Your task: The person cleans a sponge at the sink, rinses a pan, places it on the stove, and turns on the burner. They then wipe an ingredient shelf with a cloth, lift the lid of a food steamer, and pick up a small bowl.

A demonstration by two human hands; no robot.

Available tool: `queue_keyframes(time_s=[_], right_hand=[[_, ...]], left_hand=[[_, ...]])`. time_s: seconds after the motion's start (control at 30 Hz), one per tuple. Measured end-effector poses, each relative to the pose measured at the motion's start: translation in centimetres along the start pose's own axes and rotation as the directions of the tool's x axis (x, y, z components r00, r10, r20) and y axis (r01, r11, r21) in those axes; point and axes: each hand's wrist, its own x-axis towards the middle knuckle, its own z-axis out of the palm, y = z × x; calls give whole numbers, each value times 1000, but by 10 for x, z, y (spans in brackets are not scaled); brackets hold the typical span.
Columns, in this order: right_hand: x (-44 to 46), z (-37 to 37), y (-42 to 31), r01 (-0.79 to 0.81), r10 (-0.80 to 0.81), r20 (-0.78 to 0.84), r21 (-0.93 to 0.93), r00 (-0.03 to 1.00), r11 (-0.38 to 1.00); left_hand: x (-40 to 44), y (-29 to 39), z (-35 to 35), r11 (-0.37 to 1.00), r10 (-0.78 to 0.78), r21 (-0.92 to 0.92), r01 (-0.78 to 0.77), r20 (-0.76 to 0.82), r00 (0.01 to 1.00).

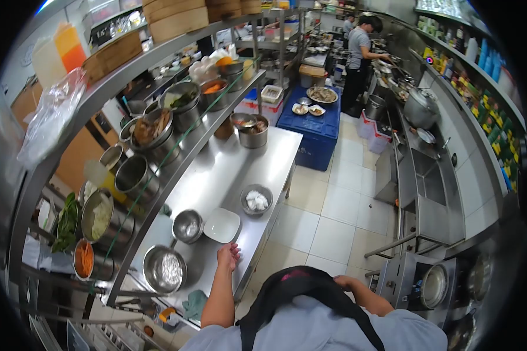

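Observation:
My left hand (228, 257) is at the near edge of the steel table, just below a white square dish (222, 226). Its fingers are loosely curled and a little apart, with nothing visible in them. Whether they touch the dish I cannot tell. Beside that dish are a small steel bowl (187, 226) and a larger steel bowl (165, 269). Farther along stands a metal bowl with white pieces (256, 200). My right hand (344, 283) is at my side by the black apron (298, 281), its fingers mostly hidden.
A steel shelf (181, 153) with pots of cut vegetables runs above the table's left side. A blue chest (316, 137) with bowls on top stands beyond the table. A person (360, 52) works at the far stove. Tiled floor (316, 234) lies right, then a sink (430, 175).

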Motion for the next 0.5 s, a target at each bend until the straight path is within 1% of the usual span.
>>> queue_keyframes(time_s=[0.03, 0.07, 0.1, 0.17, 0.2, 0.23, 0.27, 0.3, 0.33, 0.37, 0.4, 0.43, 0.5], right_hand=[[-2, 1, -3, -8, 9, -23, 42, 1000, 999], [8, 1, -4, 17, -15, -22, 90, 1000, 996], [8, 3, 1, 18, -15, -31, 103, 999, 995], [2, 12, -2, 78, -50, -162, 170, 985, 982], [-7, 19, -3, 66, -39, -197, 129, 980, 989], [-21, 26, -7, 50, -28, -230, 89, 973, 995], [50, 2, 50, 239, -280, -25, -450, 960, 860], [123, -24, 109, 426, -503, 183, -798, 845, 426], [124, -21, 118, 342, -455, 86, -784, 887, 519], [122, -18, 125, 254, -401, -13, -755, 916, 604], [118, -14, 125, 69, -251, -183, -664, 950, 745], [111, -12, 122, 71, -259, -194, -655, 946, 752], [88, -9, 113, 35, -222, -267, -564, 938, 825]], left_hand=[[-1, 0, 9, 994, 85, -66, -84, 9, 996], [-4, -2, 16, 978, 163, -134, -160, 9, 987], [-6, -1, 21, 980, 158, -127, -154, 21, 987], [-1, 5, 28, 989, 148, -18, -149, -41, 988], [1, 4, 29, 984, 151, 100, -145, -52, 987], [3, -2, 26, 983, 154, 106, -149, -38, 987], [4, -10, 22, 947, 185, 266, -179, 2, 983], [3, -16, 18, 884, 213, 417, -212, 46, 976], [4, -23, 11, 879, 217, 423, -221, 58, 974], [7, -31, 4, 833, 300, 450, -320, 117, 947], [10, -33, 3, 778, 377, 470, -417, 180, 908], [12, -31, 7, 772, 379, 472, -426, 196, 904], [9, -32, 10, 740, 389, 530, -413, 162, 907]])
